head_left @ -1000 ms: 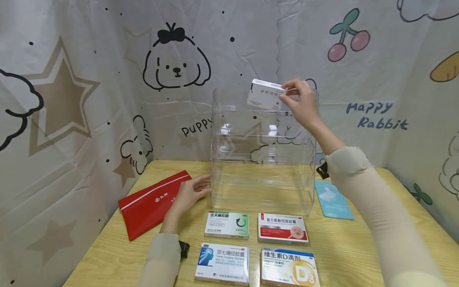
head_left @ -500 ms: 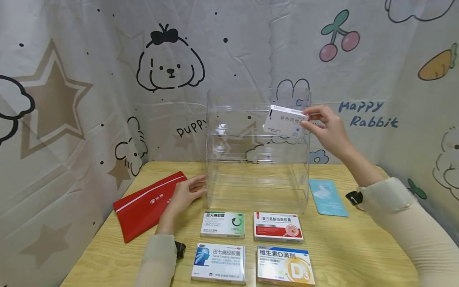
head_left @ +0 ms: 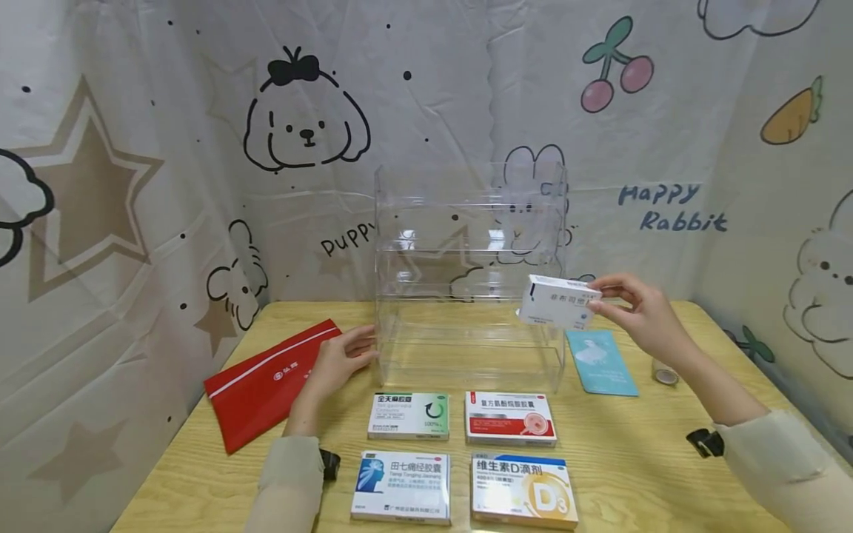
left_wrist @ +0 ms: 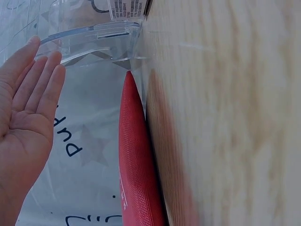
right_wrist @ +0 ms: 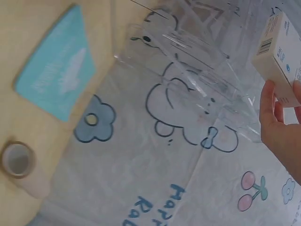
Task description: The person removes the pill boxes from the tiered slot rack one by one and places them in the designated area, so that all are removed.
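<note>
My right hand pinches the right end of a white medicine box, held up in front of the right side of a clear acrylic tiered rack. In the right wrist view, thumb and fingertips grip one end of this medicine box. My left hand is at the rack's left side, fingers extended with their tips right at its wall. From the left wrist view, the left hand shows straight fingers and an open palm. Four-sided flat medicine boxes, green-white and red-white, lie before the rack.
Nearer the front lie a blue-white medicine box and a vitamin D box. A red zip pouch lies left of the rack, under the left forearm's side. To the right are a light-blue packet and a tape roll.
My right hand has brought the white medicine box down and rightward from the rack's top to its lower right front. The left hand stays at the rack's side; the head view has shifted slightly.
</note>
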`<state>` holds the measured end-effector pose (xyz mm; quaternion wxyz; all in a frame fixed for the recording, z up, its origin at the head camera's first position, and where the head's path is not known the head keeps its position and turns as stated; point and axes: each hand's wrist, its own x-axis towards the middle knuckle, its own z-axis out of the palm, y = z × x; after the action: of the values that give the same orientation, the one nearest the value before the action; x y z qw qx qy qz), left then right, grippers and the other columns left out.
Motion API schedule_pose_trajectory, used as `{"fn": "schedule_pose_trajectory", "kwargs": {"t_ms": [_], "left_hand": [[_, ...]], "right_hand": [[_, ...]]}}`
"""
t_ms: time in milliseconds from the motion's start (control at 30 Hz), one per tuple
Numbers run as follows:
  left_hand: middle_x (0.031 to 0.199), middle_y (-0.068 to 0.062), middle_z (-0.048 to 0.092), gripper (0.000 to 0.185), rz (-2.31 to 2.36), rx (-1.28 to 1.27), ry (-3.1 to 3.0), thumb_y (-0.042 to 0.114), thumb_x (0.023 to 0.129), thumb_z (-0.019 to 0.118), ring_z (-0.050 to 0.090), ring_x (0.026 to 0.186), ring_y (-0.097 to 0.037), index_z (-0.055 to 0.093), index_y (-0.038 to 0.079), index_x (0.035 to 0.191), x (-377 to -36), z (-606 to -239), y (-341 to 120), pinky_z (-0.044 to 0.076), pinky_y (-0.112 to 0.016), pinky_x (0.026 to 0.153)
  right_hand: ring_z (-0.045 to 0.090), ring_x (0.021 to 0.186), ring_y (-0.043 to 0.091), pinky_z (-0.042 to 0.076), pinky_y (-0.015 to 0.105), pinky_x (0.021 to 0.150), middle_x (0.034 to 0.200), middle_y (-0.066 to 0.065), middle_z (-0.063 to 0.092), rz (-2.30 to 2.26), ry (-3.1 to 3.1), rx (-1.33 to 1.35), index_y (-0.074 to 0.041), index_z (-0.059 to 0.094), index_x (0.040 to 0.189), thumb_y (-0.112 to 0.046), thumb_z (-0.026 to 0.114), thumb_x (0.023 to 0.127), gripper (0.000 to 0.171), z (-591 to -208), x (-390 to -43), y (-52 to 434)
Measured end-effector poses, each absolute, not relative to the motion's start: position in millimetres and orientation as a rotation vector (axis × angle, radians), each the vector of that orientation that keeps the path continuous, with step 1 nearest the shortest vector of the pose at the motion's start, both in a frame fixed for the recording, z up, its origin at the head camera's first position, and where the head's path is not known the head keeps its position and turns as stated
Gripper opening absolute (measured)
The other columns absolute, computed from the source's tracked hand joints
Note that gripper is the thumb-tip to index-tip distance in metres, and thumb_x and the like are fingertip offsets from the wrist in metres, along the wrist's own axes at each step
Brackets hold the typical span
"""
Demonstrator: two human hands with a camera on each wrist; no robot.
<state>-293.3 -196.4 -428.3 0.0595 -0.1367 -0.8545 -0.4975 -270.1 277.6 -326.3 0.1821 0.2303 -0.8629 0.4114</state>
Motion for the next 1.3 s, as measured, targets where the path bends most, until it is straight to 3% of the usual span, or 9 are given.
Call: {"fn": "schedule_pose_trajectory", "kwargs": {"t_ms": [567, 967, 1300], "left_hand": [[0.128, -0.024, 0.064, 0.053, -1.507, -0.409, -2.586, 0.007, 0.088, 0.071, 0.065, 0.117, -0.036, 0.054, 0.0, 0.138, -290, -429, -198, 0.057, -0.037, 0.095], [0.13, -0.023, 0.063, 0.053, -1.52, -0.4, -2.594, 0.007, 0.089, 0.07, 0.065, 0.118, -0.035, 0.054, 0.001, 0.138, -290, -429, -197, 0.058, -0.035, 0.094], [0.13, -0.023, 0.064, 0.053, -1.517, -0.39, -2.606, 0.007, 0.089, 0.07, 0.065, 0.118, -0.035, 0.053, 0.002, 0.139, -289, -428, -196, 0.057, -0.036, 0.095]], "right_hand": [[0.061, 0.098, -0.006, 0.058, 0.017, 0.073, 0.112, -0.022, 0.056, 1.397, -2.593, 0.784, 0.003, 0.057, 0.118, 0.0, 0.059, 0.095, 0.024, -396, -227, 323], [0.06, 0.098, -0.006, 0.058, 0.019, 0.076, 0.111, -0.024, 0.057, 1.398, -2.772, 0.775, -0.002, 0.061, 0.114, -0.007, 0.061, 0.095, 0.02, -413, -209, 348], [0.062, 0.1, -0.003, 0.061, 0.025, 0.074, 0.112, -0.02, 0.058, 1.584, -2.813, 0.957, 0.002, 0.058, 0.114, -0.003, 0.053, 0.099, 0.017, -424, -207, 362]]}}
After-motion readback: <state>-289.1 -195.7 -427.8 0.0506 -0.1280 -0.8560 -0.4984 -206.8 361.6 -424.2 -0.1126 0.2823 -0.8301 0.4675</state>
